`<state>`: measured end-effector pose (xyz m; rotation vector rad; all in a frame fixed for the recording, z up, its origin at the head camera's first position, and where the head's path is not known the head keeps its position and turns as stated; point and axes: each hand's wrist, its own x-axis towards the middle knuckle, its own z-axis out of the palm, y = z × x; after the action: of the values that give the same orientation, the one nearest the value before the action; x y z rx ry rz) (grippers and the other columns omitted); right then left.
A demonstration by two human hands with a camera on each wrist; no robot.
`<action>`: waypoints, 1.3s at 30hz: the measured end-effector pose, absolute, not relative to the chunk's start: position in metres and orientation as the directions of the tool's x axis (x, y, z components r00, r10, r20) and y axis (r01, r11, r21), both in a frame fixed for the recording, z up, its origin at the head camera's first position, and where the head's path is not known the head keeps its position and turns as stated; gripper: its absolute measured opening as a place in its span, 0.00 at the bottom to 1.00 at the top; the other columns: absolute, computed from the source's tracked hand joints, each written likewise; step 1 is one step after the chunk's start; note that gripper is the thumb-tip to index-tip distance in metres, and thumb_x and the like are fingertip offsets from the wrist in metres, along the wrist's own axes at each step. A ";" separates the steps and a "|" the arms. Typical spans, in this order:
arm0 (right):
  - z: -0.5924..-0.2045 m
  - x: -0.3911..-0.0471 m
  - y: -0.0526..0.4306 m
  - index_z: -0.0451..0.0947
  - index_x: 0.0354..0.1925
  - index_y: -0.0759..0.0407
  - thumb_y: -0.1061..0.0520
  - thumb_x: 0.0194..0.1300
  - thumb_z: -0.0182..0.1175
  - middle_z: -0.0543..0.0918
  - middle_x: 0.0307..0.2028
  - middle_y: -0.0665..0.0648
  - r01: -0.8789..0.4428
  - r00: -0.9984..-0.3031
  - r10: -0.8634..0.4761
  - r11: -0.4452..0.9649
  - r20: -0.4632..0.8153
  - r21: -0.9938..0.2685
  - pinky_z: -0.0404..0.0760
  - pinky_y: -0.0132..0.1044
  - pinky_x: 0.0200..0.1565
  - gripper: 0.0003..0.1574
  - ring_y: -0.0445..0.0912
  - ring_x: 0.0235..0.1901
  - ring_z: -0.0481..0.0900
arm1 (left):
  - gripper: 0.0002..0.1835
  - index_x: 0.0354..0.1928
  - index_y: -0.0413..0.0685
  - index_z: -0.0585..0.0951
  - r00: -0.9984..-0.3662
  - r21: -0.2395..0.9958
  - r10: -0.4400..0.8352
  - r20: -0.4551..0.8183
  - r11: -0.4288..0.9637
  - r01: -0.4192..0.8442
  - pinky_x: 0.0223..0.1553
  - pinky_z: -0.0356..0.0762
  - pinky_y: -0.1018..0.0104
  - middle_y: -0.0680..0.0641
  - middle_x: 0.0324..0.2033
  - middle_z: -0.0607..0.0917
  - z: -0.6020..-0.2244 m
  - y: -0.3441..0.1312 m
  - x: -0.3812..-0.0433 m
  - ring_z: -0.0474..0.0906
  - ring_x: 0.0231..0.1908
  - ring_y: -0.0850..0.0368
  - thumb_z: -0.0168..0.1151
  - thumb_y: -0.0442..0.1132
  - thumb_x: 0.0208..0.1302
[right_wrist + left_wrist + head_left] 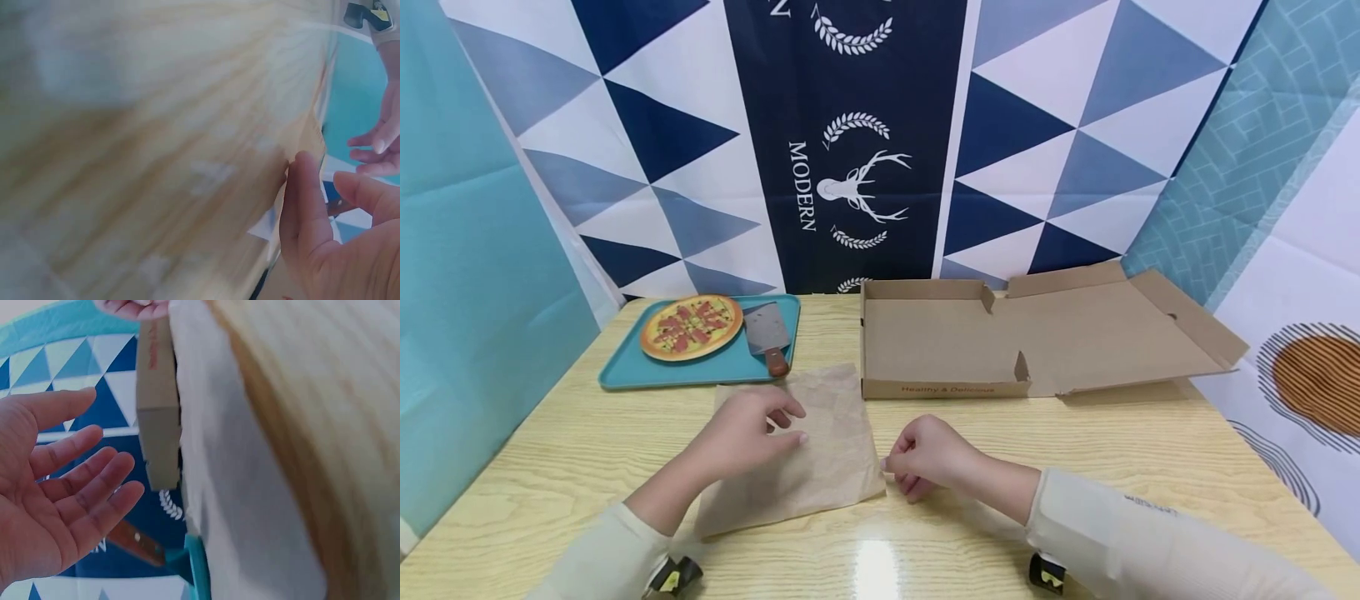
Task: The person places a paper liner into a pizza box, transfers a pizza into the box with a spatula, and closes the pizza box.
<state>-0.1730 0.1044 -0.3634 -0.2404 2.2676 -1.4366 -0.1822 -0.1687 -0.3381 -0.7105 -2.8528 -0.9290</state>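
Nearest are two pale sleeves (pixel 602 550), each with a small dark device (pixel 674 575) at the wrist, above the wood-grain counter (pixel 955 550). The left hand (pixel 747 432) reaches in over the left part of a brown paper sheet (pixel 823 442), its back upward and its fingers loosely bent in the head view. The left wrist view shows what that one hides: the palm holds nothing, thumb and fingers are spread, and a gap parts them from the paper.

The right hand (pixel 934 454) comes in at the sheet's near right corner. From the head its fingers look bent in close together; the right wrist view shows them nearly straight and low beside the counter, with the thumb standing apart, so that grip is spread too. The index fingertip meets the paper's edge; how firmly, I cannot tell.

The sheet lies flat on the counter, slightly askew. Beyond it, at left, a teal tray (pixel 617 371) bears a pizza (pixel 692 327) and, to its right, a spatula (pixel 766 327), whose brown handle overhangs the tray's near rim. At right lies a cardboard box (pixel 943 389), lid folded out to the right, "Healthy & Delicious" on its near wall. Farthest back hangs a patterned cloth (pixel 850 92) with triangles and a stag's head.
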 end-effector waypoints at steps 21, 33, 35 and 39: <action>-0.372 -0.184 0.079 0.78 0.28 0.75 0.71 0.59 0.64 0.81 0.23 0.64 0.333 -0.830 -0.355 0.302 -0.429 -0.893 0.85 0.34 0.27 0.05 0.44 0.15 0.81 | 0.12 0.42 0.40 0.85 -0.927 0.644 0.340 0.157 0.676 0.357 0.34 0.82 0.65 0.44 0.39 0.86 -0.336 -0.214 -0.189 0.84 0.36 0.57 0.73 0.36 0.56; -0.371 -0.179 0.075 0.74 0.32 0.74 0.80 0.55 0.59 0.78 0.25 0.60 0.259 -0.868 -0.369 0.235 -0.333 -0.937 0.85 0.36 0.30 0.07 0.45 0.18 0.81 | 0.13 0.43 0.41 0.85 -0.950 0.643 0.288 0.119 0.707 0.295 0.36 0.83 0.62 0.44 0.40 0.86 -0.332 -0.221 -0.189 0.84 0.37 0.55 0.72 0.38 0.57; -0.367 -0.179 0.075 0.74 0.32 0.75 0.79 0.55 0.59 0.78 0.24 0.60 0.222 -0.879 -0.371 0.238 -0.300 -0.946 0.86 0.37 0.31 0.06 0.44 0.18 0.82 | 0.14 0.43 0.40 0.85 -0.950 0.646 0.289 0.121 0.703 0.296 0.35 0.83 0.63 0.43 0.40 0.86 -0.332 -0.221 -0.189 0.84 0.37 0.54 0.72 0.39 0.57; -0.360 -0.182 0.079 0.75 0.34 0.76 0.78 0.56 0.59 0.78 0.26 0.59 0.173 -0.896 -0.364 0.241 -0.255 -0.955 0.86 0.38 0.32 0.05 0.45 0.20 0.82 | 0.14 0.42 0.39 0.85 -0.948 0.651 0.292 0.129 0.696 0.303 0.34 0.82 0.64 0.43 0.40 0.86 -0.332 -0.219 -0.188 0.84 0.37 0.55 0.73 0.39 0.56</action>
<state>-0.1817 0.0792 -0.3601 -0.1742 2.0937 -1.6950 -0.1880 -0.2195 -0.3318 -0.5046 -2.8787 -1.1102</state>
